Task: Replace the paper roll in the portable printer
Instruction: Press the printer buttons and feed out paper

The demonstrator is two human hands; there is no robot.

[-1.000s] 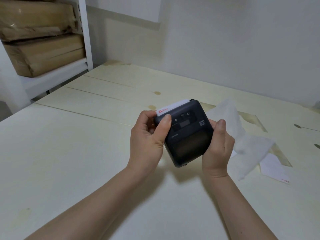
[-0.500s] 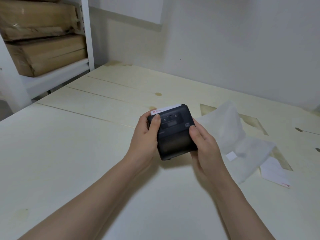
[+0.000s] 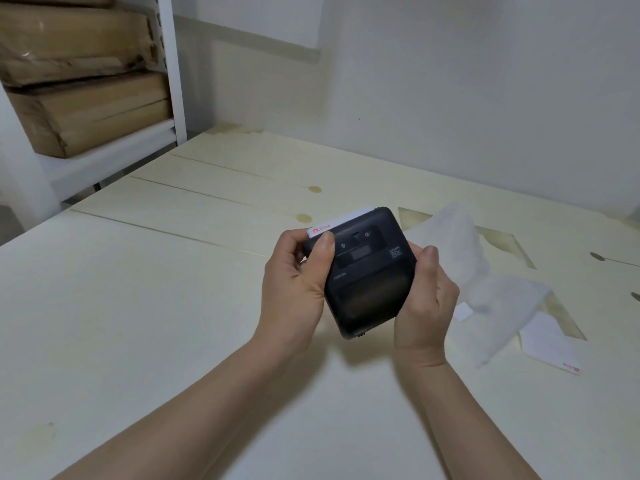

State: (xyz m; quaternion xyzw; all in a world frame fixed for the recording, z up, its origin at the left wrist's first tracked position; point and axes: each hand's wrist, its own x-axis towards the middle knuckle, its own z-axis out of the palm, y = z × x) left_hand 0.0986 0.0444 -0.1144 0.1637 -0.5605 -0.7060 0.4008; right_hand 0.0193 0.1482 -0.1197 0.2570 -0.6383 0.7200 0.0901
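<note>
There is a single view, from a wide-angle camera worn on the person's head, which looks forward and down over a pale wooden table [image 3: 145, 306]. It sits close above the table's near edge: both forearms enter from the bottom of the frame and reach up toward the middle, where the left hand [image 3: 294, 289] and right hand [image 3: 424, 306] meet. Beyond the table, the view faces a white wall [image 3: 467, 98] along its far side. Left of the table's far corner stands a white shelf [image 3: 114, 150]. With only one view, no part of the scene is shared.
</note>
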